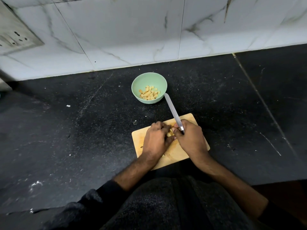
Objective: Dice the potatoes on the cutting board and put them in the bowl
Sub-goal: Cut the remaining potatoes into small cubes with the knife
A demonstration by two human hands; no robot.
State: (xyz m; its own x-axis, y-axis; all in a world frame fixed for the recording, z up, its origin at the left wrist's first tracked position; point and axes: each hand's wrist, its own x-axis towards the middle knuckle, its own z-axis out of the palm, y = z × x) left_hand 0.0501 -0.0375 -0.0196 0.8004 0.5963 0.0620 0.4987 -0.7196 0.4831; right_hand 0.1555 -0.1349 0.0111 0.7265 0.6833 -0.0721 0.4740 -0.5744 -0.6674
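Gathering diced potato (169,133) on the cutting board (172,151), we cup with the left hand (157,138); right hand (191,138) grips the knife (172,110), best angled clear of the bowl (159,98) beyond the board.

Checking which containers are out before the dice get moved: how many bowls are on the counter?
1. The green bowl sits on the black counter beyond the cutting board, near the wall, with potato dice in it. Anything outside the frame is unseen.

The bowl (149,87) is sitting behind the cutting board (191,119) on the counter (83,130), diced potato (149,94) lying in it, more pieces (169,133) lying on the board between both hands
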